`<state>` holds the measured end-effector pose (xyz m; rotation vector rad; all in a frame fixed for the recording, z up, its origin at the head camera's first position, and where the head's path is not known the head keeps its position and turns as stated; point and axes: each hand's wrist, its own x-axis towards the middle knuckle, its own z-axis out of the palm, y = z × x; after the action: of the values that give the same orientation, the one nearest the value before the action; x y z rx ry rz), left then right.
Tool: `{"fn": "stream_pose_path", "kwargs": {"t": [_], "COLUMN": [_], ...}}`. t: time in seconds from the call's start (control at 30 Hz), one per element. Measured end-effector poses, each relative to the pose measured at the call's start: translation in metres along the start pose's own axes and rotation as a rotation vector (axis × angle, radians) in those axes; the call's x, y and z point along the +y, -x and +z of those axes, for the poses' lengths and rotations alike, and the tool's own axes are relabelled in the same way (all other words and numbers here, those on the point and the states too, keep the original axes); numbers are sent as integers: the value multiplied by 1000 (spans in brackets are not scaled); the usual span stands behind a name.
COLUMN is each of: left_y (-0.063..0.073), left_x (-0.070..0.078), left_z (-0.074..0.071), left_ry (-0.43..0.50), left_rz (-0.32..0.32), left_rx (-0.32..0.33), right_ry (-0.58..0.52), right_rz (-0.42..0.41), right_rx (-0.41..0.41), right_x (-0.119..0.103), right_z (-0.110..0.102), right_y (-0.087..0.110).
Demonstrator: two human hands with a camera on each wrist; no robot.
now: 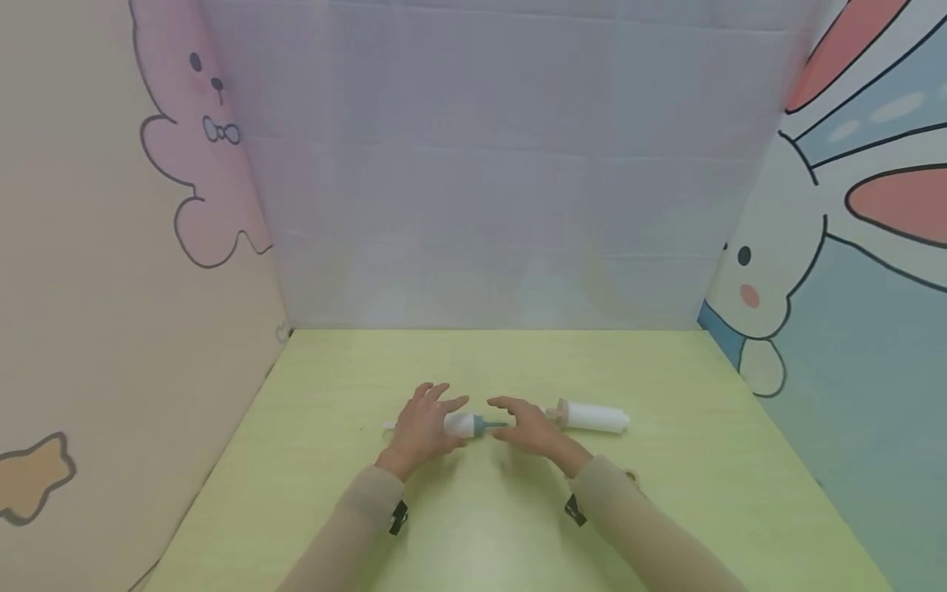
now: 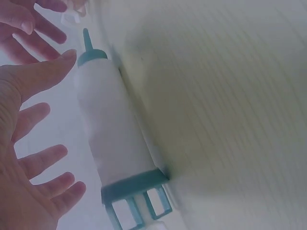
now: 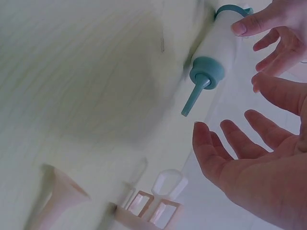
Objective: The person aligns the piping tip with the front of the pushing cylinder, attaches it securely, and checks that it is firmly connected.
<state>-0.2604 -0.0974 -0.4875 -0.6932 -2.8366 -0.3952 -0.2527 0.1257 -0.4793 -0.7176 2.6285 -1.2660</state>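
head view: yellow-green table (image 1: pixel 481 362) leaves room beyond left hand (image 1: pixel 422 427) and right hand (image 1: pixel 531 426), both spread, gripping nothing; teal-nozzled white plastic cylinder (image 1: pixel 459 425) lies between, partly hidden by the left; beige-collared white plastic cylinder (image 1: pixel 595 417) flanks the right.

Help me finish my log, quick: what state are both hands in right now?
Left hand: open, near the teal-capped syringe, holding nothing.
Right hand: open, near that syringe's tip, holding nothing.
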Motion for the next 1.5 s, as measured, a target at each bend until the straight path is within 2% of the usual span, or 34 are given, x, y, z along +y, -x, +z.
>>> {"fn": "stream_pose_path", "kwargs": {"t": [0.23,0.43,0.67,0.8,0.9,1.03,1.17,1.37,1.5], "left_y": [-1,2,-3,-6,-8,-12,-18,-21,-24], "left_x": [26,53,79,91,99,111,123,132,136], "left_z": [11,22,44,55,61,66,72,82,86], "left_ry": [107,218,253,288,312,295,265,249,243], "left_rz": [71,152,223,212,192,185,196,174,167], "left_rx": [4,47,80,41,-12,-65,-77,-119,-130], "right_ry": [-16,28,-26,-42,-24,75,147,189,265], "right_rz": [-22,-20,-19,-15,-3,19,60,138,216], "right_rx": [57,138,161,177,186,220,252,233,199], "right_x": [-1,2,11,17,23,30,37,54,65], "right_z": [-10,-25,-42,-47,-50,-55,-59,-60,-60], "right_y": [16,36,56,67,78,92,106,124,131]}}
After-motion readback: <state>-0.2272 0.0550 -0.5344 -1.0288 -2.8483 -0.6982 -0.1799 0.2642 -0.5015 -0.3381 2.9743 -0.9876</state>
